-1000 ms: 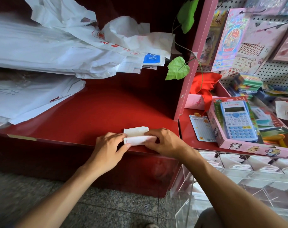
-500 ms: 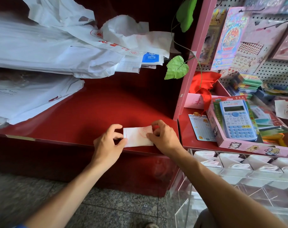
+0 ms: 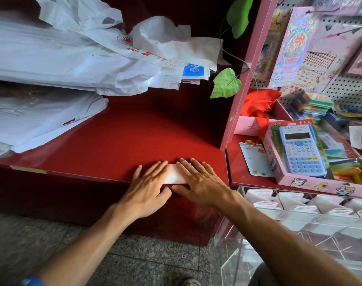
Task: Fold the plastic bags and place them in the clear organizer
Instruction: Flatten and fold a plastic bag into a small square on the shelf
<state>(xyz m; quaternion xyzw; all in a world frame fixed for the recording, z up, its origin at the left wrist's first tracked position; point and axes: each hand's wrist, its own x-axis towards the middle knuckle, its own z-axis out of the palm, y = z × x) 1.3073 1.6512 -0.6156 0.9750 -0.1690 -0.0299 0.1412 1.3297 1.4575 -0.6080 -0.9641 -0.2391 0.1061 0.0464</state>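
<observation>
Where the red counter top (image 3: 114, 137) runs off to the far left, a heap of unfolded white plastic bags (image 3: 58, 58) lies spread across it, some printed with a red sun mark. My left hand (image 3: 149, 186) lies flat near the counter's front edge, fingers straight, pressing the left end of the small folded white plastic bag (image 3: 174, 177). My right hand (image 3: 198, 182) lies flat too, fingers spread, pressing the bag's right end; neither hand grips it. Thumbs nearly touch below the bag. Only a strip of bag shows between my hands. Right of that, a green artificial leaf (image 3: 225, 83) hangs beside the pink shelf post (image 3: 244, 83). Lower right, the clear acrylic organizer (image 3: 279, 221) holds folded white bags in its compartments. Above it, a pale blue calculator (image 3: 300, 149) rests in a pink box.
</observation>
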